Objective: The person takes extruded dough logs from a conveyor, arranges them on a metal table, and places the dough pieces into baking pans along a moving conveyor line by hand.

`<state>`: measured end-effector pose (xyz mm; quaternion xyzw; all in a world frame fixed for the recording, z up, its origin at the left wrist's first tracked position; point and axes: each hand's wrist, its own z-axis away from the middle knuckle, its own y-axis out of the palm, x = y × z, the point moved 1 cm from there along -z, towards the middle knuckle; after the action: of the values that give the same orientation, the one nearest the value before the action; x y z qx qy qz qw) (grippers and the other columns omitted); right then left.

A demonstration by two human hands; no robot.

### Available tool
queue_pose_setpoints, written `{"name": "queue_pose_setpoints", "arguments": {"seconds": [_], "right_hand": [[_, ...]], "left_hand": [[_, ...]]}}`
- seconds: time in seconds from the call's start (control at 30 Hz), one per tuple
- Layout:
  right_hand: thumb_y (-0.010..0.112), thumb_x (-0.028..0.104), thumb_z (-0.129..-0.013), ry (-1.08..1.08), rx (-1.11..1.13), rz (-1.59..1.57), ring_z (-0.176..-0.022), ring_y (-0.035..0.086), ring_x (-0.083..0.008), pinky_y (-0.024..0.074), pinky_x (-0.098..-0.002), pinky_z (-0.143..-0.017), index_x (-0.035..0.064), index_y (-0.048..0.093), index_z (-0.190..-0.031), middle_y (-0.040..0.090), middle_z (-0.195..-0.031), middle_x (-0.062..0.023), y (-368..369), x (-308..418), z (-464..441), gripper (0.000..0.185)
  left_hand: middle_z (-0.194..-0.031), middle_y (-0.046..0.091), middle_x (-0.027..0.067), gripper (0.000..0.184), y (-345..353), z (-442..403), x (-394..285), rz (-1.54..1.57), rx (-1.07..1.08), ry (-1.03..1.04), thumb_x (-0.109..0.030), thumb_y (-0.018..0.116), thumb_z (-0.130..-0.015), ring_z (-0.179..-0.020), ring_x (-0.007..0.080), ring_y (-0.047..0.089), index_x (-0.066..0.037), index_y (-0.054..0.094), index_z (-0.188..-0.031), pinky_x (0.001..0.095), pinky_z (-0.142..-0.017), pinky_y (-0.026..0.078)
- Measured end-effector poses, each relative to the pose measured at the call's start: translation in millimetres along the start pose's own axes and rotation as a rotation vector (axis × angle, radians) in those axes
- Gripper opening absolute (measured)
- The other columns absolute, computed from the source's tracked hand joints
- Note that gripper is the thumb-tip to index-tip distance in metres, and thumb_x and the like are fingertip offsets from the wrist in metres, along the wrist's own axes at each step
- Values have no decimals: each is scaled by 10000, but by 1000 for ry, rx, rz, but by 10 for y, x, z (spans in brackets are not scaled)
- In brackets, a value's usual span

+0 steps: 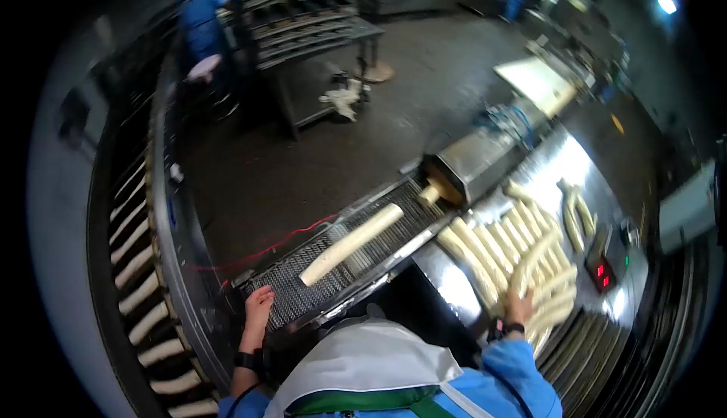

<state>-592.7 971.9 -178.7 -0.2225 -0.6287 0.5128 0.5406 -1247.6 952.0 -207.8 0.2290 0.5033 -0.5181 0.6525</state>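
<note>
My left hand (259, 310) is at the near left end of a mesh conveyor belt (284, 316), empty, its fingers loosely extended. A pale dough log (352, 244) lies lengthwise on that belt, apart from the hand. On the steel table to the right, my right hand (519, 309) is closed around the near end of a curved dough log (536, 260). This log lies over a row of similar dough logs (485, 255). Part of the right hand's grip is hidden from above.
Another dough piece (430, 194) shows at the mouth of a metal machine (481, 164). A lit red display (603, 274) stands at the table's right side. Along the left runs a line with several dough logs (144, 293). A person in blue (203, 20) stands near a rack (303, 28).
</note>
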Motion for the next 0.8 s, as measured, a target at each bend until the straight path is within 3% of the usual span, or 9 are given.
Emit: {"name": "queue_pose_setpoints", "arguments": {"seconds": [0.23,0.4,0.47,0.5,0.53,0.6,0.67,0.7,0.8], "right_hand": [[625,271,-744,104,666,-590,-609,562,-205,463,-292,-526,61,606,-914,593,-808,-98,-244,-184,-1132,271],[582,376,-795,-109,413,-886,-500,471,-165,352,-249,-448,98,590,-887,532,-709,-32,-729,1110,-905,294],[578,416,-822,-211,372,-866,-429,425,-131,324,-274,-384,95,558,-864,495,-650,-7,-597,1167,-1017,325],[603,395,-818,-374,332,-799,-492,484,-161,380,-318,-423,39,569,-931,536,-668,-37,-466,1153,-1031,375],[642,370,-787,-540,-20,-235,-684,572,-239,462,-370,-589,-43,544,-1053,602,-822,-119,29,806,-1446,501],[701,405,-673,-429,355,-122,-1151,487,-326,398,-401,-949,-137,437,-1184,525,-1159,-261,12,881,-536,790],[643,427,-671,-435,331,405,-1165,422,-441,383,-490,-949,42,519,-1210,409,-1266,-294,173,788,105,674],[614,417,-679,-449,83,404,-1126,441,-446,395,-531,-914,130,544,-1215,406,-1246,-273,311,660,276,612],[608,379,-681,-347,60,515,-1122,443,-422,417,-541,-884,123,545,-1212,439,-1172,-239,76,970,688,593]], "left_hand": [[-1023,639,134,344,209,-78,-75,-80,29,132,62,590,-774,-947,189,616,21,572,-1115,295,-839,489],[-1051,630,172,356,518,-110,-346,-178,112,262,-2,587,-768,-979,258,616,1,572,-1124,344,-861,486],[-1076,609,191,416,589,-42,-472,-620,149,347,-81,590,-761,-996,327,595,-26,546,-1170,392,-877,471],[-1076,609,191,416,583,-69,-538,-623,155,340,-81,590,-761,-996,327,595,-26,546,-1170,392,-877,471],[-1077,599,199,444,597,-57,-515,-735,152,337,-105,593,-753,-995,347,583,-40,531,-1188,413,-874,464],[-1053,592,191,496,566,-15,-503,-863,125,380,-114,604,-731,-971,354,576,-58,496,-1212,441,-847,460],[-1028,597,185,475,489,-11,-338,-858,85,428,-114,605,-727,-954,353,580,-58,513,-1189,441,-837,463],[-1004,602,179,453,455,-17,-291,-847,44,481,-115,607,-722,-937,352,584,-58,530,-1165,441,-827,465],[-966,607,170,413,312,15,-362,-882,59,439,-109,612,-712,-911,351,590,-61,558,-1119,441,-815,469]]}}
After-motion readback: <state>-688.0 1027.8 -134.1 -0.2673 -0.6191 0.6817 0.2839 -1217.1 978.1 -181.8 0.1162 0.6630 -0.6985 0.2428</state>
